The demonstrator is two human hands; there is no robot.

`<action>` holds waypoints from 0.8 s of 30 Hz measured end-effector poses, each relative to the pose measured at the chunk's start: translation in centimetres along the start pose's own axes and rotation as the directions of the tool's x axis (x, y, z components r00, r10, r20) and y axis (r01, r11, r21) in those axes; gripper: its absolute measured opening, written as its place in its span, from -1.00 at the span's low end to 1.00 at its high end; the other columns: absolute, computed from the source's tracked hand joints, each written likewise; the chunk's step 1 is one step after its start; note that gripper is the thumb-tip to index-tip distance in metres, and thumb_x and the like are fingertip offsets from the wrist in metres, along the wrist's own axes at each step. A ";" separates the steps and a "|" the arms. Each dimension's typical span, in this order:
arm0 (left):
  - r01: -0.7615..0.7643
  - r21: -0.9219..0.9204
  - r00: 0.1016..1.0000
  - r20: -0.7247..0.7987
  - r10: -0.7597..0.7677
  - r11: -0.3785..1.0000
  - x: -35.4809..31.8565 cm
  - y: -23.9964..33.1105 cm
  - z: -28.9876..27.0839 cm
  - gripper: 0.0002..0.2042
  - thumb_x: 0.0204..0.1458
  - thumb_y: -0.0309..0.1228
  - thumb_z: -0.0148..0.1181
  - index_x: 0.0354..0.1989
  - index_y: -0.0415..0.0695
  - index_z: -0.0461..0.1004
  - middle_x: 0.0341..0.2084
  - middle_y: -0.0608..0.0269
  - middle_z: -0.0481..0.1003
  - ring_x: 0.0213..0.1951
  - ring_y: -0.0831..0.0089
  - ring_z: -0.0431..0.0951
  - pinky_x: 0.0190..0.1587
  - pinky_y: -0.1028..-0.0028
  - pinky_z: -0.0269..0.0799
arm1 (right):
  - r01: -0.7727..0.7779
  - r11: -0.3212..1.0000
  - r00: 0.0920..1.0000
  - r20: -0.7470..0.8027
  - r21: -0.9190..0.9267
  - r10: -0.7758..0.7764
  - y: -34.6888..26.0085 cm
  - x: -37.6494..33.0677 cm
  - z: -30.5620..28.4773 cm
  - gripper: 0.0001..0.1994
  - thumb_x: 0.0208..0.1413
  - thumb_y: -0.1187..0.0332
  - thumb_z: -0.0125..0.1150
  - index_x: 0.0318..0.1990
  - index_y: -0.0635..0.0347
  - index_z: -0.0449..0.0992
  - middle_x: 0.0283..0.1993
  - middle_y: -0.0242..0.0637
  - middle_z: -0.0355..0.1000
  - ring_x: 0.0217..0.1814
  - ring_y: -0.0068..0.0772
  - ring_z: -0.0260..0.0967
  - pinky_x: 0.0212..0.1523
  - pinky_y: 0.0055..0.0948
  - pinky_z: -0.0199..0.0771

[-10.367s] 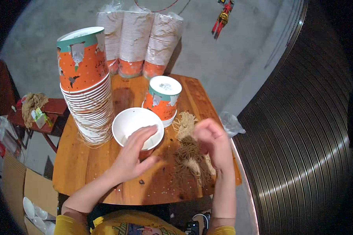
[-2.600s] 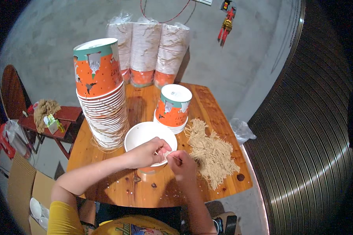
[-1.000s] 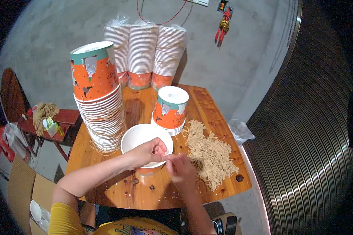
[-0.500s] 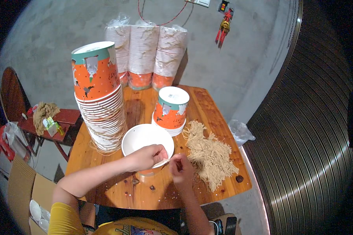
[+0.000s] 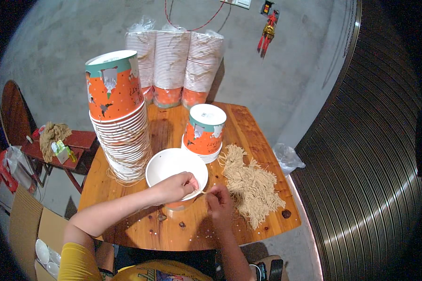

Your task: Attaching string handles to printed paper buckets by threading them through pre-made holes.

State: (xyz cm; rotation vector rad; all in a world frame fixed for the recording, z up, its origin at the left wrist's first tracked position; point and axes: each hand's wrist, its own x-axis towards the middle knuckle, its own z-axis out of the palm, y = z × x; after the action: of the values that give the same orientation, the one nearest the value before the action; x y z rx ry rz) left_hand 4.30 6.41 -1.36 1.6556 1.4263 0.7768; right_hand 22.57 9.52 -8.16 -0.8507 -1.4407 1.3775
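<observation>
Head view, looking down on a wooden table (image 5: 248,126) against a grey concrete wall.

Left hand (image 5: 175,186): curled over the near rim of an open white-lined paper bowl (image 5: 171,165), fingers closed on the rim at its right side. Bowl upright, standing on the table near the front edge, between the tall stack and the cord pile.

Right hand (image 5: 219,202): just right of the bowl, fingertips pinched on a short piece of tan cord (image 5: 203,192) running toward the left hand. Hands close together, nearly touching at the bowl's rim; cannot tell whether the left fingers also grip the cord.

Pile of tan cords (image 5: 250,185): loose heap on the table, right of the bowl, just beside the right hand and reaching toward the table's right edge.

Short stack of orange bowls (image 5: 204,132): upside down, just behind the open bowl, left of the cord pile.

Tall stack of orange bowls (image 5: 120,117): at the table's left side, leaning slightly, topmost bowl upside down.

Three wrapped sleeves of bowls (image 5: 173,68): upright in clear plastic at the far edge, against the wall.

Small dark specks on the table top in front of the bowl.

Left of the table: low red bench (image 5: 61,145) with a bundle of cord on it; cardboard box (image 5: 26,229) on the floor at lower left.
</observation>
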 end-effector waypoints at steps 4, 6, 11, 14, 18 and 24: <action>-0.014 -0.003 1.000 -0.001 0.014 1.000 0.1 0.0 0.1 -0.83 0.10 -0.39 -0.02 -0.27 -0.22 0.43 -0.38 0.21 0.45 -0.27 0.45 0.44 -0.15 0.48 0.34 | 0.315 0.921 0.948 0.044 -0.231 -0.314 -0.1 0.2 -0.2 -0.89 0.03 0.45 0.17 -0.27 0.13 0.41 -0.51 -0.51 0.25 -0.53 -0.64 0.17 -0.51 -0.58 0.20; -0.014 0.019 1.000 0.019 0.014 1.000 0.0 0.1 0.1 -0.87 0.14 -0.40 -0.01 -0.22 -0.16 0.40 -0.35 0.28 0.43 -0.22 0.50 0.41 -0.12 0.52 0.32 | 0.369 0.843 0.928 0.104 -0.391 -0.358 -1.7 0.0 0.3 -0.86 0.02 0.52 0.17 -0.25 0.13 0.41 -0.54 -0.51 0.25 -0.57 -0.70 0.16 -0.58 -0.62 0.16; -0.110 0.127 0.992 -0.051 0.117 0.986 -0.1 -0.2 0.5 -0.88 0.14 -0.41 0.00 -0.25 -0.18 0.40 -0.35 0.21 0.45 -0.22 0.43 0.44 -0.12 0.47 0.34 | 0.528 0.623 0.832 0.205 -0.578 -0.515 -2.4 -0.3 0.5 -0.89 0.03 0.48 0.20 -0.26 0.17 0.47 -0.43 -0.29 0.42 -0.48 -0.59 0.36 -0.48 -0.54 0.34; -0.177 0.234 0.967 -0.140 0.213 0.956 -0.1 -0.7 0.9 -0.88 0.11 -0.42 0.00 -0.31 -0.21 0.39 -0.36 0.09 0.44 -0.24 0.23 0.45 -0.14 0.36 0.35 | 0.389 0.660 0.904 0.131 -0.643 -0.406 -2.6 -1.1 0.9 -0.91 0.05 0.47 0.18 -0.27 0.20 0.48 -0.45 -0.27 0.41 -0.50 -0.50 0.37 -0.47 -0.51 0.36; -0.237 0.334 0.915 -0.239 0.325 0.912 -0.5 -0.9 0.6 -0.86 0.10 -0.41 -0.02 -0.35 -0.23 0.37 -0.38 -0.01 0.42 -0.25 0.03 0.43 -0.17 0.25 0.35 | 0.254 0.842 0.963 0.044 -0.477 -0.265 -3.9 -1.9 0.8 -0.90 0.06 0.44 0.17 -0.26 0.20 0.49 -0.45 -0.20 0.42 -0.49 -0.39 0.40 -0.43 -0.44 0.38; -0.172 0.405 0.981 -0.013 0.193 0.898 -2.7 0.9 -0.6 -0.78 0.05 -0.26 0.13 -0.36 -0.18 0.37 -0.48 0.05 0.45 -0.29 0.08 0.44 -0.25 0.23 0.34 | 0.400 0.478 0.908 0.265 -0.782 -0.326 -6.9 0.0 -2.6 -0.88 0.05 0.40 0.21 -0.26 0.18 0.50 -0.43 -0.15 0.39 -0.36 -0.21 0.41 -0.37 -0.34 0.41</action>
State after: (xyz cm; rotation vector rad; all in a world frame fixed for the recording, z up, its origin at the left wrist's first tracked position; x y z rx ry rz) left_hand 3.80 3.84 -0.17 2.1229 1.5597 0.6610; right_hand 25.85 9.53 -1.54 -0.9631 -2.2365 0.3231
